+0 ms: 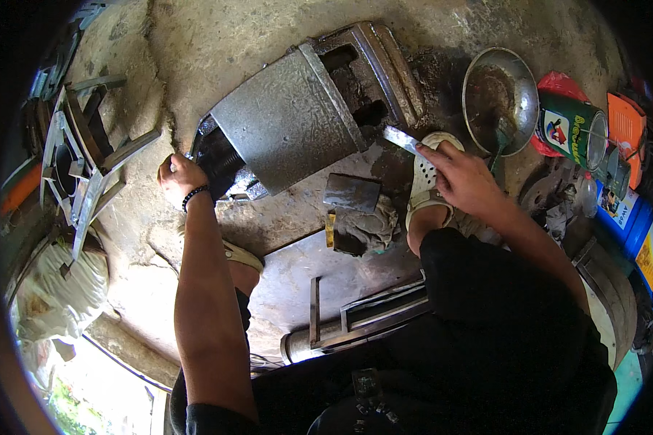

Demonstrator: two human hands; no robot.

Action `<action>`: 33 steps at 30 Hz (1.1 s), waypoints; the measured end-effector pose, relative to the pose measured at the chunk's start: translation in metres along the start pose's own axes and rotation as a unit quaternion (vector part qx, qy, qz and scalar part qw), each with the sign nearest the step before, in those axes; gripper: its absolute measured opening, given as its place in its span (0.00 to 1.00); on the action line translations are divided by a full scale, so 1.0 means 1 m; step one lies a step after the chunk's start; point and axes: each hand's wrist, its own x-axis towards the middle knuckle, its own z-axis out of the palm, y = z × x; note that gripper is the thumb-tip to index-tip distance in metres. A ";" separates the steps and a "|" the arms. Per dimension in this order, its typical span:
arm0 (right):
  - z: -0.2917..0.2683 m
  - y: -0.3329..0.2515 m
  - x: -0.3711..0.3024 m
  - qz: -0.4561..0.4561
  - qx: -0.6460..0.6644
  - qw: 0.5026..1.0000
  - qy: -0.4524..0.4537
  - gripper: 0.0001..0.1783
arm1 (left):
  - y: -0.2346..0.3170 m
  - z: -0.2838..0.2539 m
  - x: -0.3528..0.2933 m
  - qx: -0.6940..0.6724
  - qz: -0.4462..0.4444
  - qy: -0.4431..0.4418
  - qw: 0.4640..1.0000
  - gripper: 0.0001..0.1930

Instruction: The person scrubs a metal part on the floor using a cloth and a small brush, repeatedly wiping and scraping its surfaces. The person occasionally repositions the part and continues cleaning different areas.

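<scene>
A large grey metal housing (283, 119) lies tilted on the ground in front of me, its broad face wet-looking. At its left end, my left hand (181, 181) is closed, fingers curled at the rim beside a dark opening. My right hand (451, 168) grips a flat metal strip (401, 138), which points left toward the housing's lower right corner without visibly touching it. What the strip's hidden end looks like, I cannot tell. Beyond the housing sits a dark, oily metal base (392, 72) with openings in it.
A round metal bowl (519, 98) with a brush-like tool stands at right, near a green can (569, 127) and a blue container (624, 217). A dark block (352, 192) and a grey rag (370, 228) lie nearer me. Welded metal frames (87, 174) stand at left.
</scene>
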 end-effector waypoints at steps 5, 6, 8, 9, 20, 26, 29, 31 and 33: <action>0.000 0.006 0.010 -0.016 -0.042 0.999 0.000 0.38 | -0.001 0.001 0.002 -0.007 0.004 0.012 1.000 0.23; 0.000 0.006 0.012 -0.035 -0.035 0.999 0.002 0.38 | -0.001 0.000 0.002 0.000 -0.001 0.005 1.000 0.22; -0.001 0.005 0.014 -0.037 -0.038 0.999 0.011 0.38 | 0.000 0.000 0.003 0.006 0.005 0.003 1.000 0.23; -0.001 0.004 0.015 -0.028 -0.054 0.998 0.009 0.38 | 0.000 -0.001 0.004 0.005 0.015 0.008 1.000 0.23; -0.011 -0.005 0.022 0.031 -0.074 0.995 -0.063 0.36 | -0.003 0.001 0.005 0.016 0.015 0.014 1.000 0.23; -0.009 -0.007 0.023 -0.044 -0.044 0.998 0.033 0.37 | -0.004 0.001 0.006 0.027 -0.009 0.008 1.000 0.26; -0.008 -0.009 0.022 0.012 -0.058 0.998 -0.022 0.37 | -0.002 -0.001 0.004 0.034 0.003 0.004 0.999 0.24; -0.007 -0.009 0.021 0.009 -0.053 0.998 -0.012 0.37 | 0.000 -0.003 0.003 0.033 0.007 0.007 0.999 0.23; -0.007 -0.010 0.021 -0.036 -0.030 0.998 0.030 0.38 | 0.002 -0.004 0.002 0.040 0.003 0.012 0.999 0.23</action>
